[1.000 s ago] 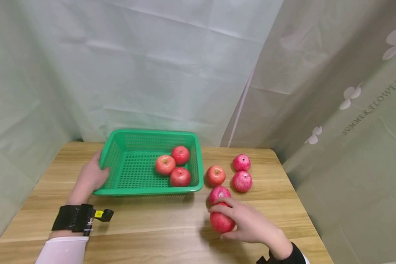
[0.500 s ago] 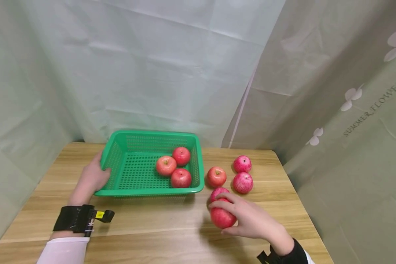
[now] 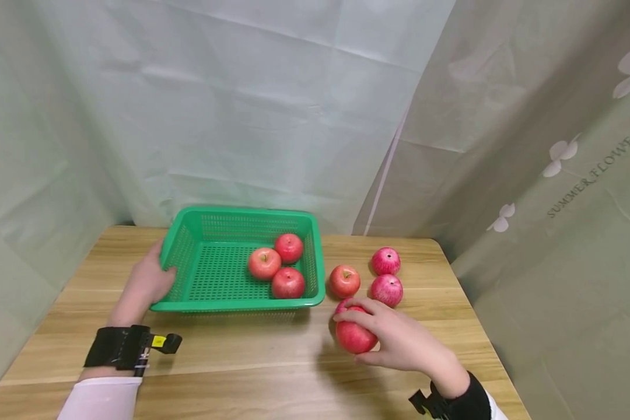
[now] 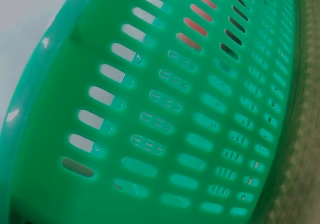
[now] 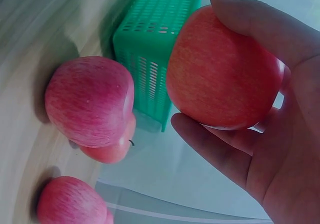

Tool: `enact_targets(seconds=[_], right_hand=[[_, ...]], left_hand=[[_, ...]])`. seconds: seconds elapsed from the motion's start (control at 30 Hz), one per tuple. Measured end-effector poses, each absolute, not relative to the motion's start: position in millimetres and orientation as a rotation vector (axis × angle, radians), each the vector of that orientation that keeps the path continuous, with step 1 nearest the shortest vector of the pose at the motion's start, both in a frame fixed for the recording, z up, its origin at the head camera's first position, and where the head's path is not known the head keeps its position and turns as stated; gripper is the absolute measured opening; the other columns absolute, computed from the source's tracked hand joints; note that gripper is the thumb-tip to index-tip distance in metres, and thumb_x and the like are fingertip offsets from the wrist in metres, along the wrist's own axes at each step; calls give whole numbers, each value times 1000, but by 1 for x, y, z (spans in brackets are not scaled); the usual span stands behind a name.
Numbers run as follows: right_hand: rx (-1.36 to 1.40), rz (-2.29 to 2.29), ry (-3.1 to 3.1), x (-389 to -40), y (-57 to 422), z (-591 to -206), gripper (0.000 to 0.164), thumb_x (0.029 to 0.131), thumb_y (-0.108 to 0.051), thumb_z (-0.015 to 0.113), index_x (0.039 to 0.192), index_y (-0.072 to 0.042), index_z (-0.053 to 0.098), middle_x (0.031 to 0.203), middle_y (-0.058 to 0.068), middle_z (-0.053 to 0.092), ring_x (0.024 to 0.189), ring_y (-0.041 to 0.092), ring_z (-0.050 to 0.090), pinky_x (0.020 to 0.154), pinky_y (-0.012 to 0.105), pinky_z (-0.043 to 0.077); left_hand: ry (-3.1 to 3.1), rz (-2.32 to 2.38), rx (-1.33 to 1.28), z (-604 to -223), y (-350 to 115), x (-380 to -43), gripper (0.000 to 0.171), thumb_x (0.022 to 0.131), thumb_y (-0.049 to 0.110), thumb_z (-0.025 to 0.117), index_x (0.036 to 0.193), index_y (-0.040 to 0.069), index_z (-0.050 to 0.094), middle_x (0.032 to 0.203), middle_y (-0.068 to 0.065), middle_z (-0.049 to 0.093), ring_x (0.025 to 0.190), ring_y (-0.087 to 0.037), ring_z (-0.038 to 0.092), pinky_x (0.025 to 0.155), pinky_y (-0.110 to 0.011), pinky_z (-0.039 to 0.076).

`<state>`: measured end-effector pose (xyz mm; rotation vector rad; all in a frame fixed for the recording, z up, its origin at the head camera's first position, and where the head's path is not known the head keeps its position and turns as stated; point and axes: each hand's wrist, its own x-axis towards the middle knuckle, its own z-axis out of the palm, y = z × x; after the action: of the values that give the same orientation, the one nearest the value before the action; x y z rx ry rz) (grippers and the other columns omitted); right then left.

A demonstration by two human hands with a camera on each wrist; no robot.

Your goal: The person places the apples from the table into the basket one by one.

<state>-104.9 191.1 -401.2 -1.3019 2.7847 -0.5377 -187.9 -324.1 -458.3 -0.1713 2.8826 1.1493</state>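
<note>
- Fruit nearest me is the held apple, out over the near right of the desk; I judge it lifted clear of the wood.
- My right hand cups it, thumb on the near side and fingers across the far side. I read that spread as a way to support a smooth round thing at its widest.
- I see no stem or blossom end on it, so I cannot tell which way it points; its rounded form gives me no clear long axis.
- One partly hidden apple peeks out behind my fingers; whether the two touch, I cannot tell.
- At the other side, my left hand grips the left rim of the green basket, thumb inside the wall, its fingers mostly out of sight. I take this hold as steadying.
- That basket opens upward, its long axis running left to right across the desk; three clustered apples sit toward its right end.
- Just beside its right wall stands a loose apple, stem up.
- Farther right, two striped apples sit close together, dimpled ends showing upward.
- Beyond the desk hangs a pale curtain.
</note>
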Motion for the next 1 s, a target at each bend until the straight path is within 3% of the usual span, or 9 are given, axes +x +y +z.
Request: enact_targets(seconds=[0.27,0.47,0.8,1.0], right_hand=[[-1289,-538,2784,-109,184,-394,70,80,-37,96,143,-36,64,144,-10,56,126,11,55,89,38,60],[-1327,-533,2789,-114,178,-389,74,82,-43,94,147,-42,60,149,-11,54,129,10,54,89,37,60],[-1443,-578,2738,-126,164,-381,72,82,-32,94,146,-37,61,149,-6,56,134,13,52,88,37,60],[-1448,-501,2758,-134,154,-371,70,82,-34,92,145,-37,62,150,-6,56,135,14,52,85,34,59]], left_hand=[[2889,1140,-174,-459,-325,-188,77,106,9,49,167,-8,5,142,-52,41,97,-49,60,69,-46,52],[2890,1144,-178,-458,-323,-187,75,106,8,49,166,-8,7,141,-51,42,94,-47,61,66,-40,50],[2877,1135,-178,-459,-324,-189,79,106,10,49,167,-7,3,144,-52,40,96,-47,61,67,-40,49],[2892,1132,-164,-460,-325,-189,79,105,9,50,167,-8,4,143,-52,41,97,-49,61,68,-44,51]])
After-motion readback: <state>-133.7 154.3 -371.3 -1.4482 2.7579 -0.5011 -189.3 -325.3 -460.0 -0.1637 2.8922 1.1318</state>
